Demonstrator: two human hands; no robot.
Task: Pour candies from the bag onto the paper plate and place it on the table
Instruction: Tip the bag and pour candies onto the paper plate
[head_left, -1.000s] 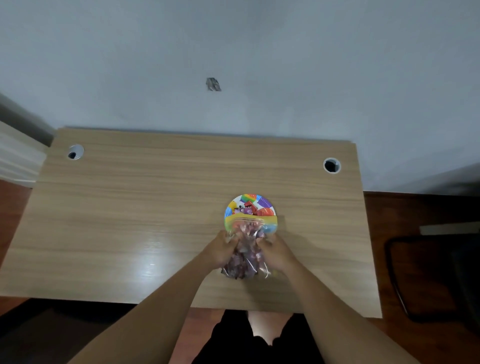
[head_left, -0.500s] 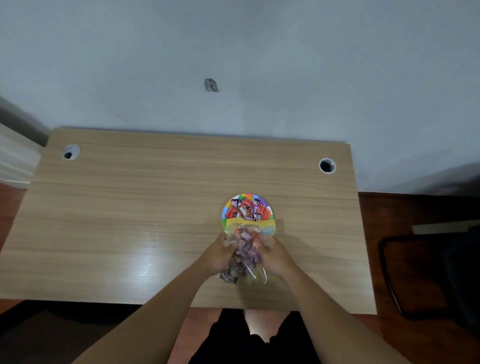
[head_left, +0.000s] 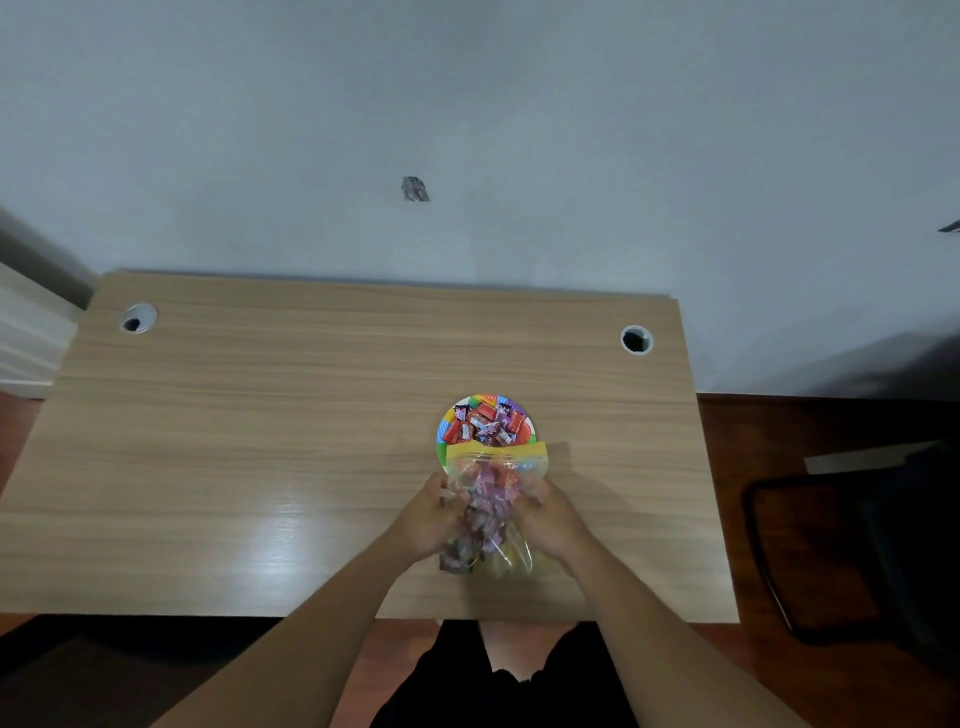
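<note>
Your left hand (head_left: 427, 522) is closed around the left side of the clear plastic bag (head_left: 488, 512), fingers curled into the film near its middle. On the other side your right hand (head_left: 551, 517) grips the bag's right side the same way, so the bag is pinched between both hands and held just above the wooden table (head_left: 260, 441). The bag lies tilted away from you: its yellow zip strip (head_left: 496, 451) forms the far, open mouth and sits over the near rim of the paper plate (head_left: 442, 434), while the closed bottom end hangs toward you, near the table's front edge.

Inside the bag you can see purple and pink wrapped candies (head_left: 491, 491) bunched between your hands, with a few darker ones and a yellowish patch at the bottom end. On the plate, a pile of red and purple wrapped sweets (head_left: 488, 423) covers most of the centre, leaving only the multicoloured rim showing on the left and far sides. The plate rests flat on the table, right of centre.

Far left, a round cable hole (head_left: 137, 318) sits in the table's back corner; a second cable hole (head_left: 636, 340) sits in the back right corner. Beyond the table's right edge, a dark chair (head_left: 857, 545) stands on the reddish floor.
</note>
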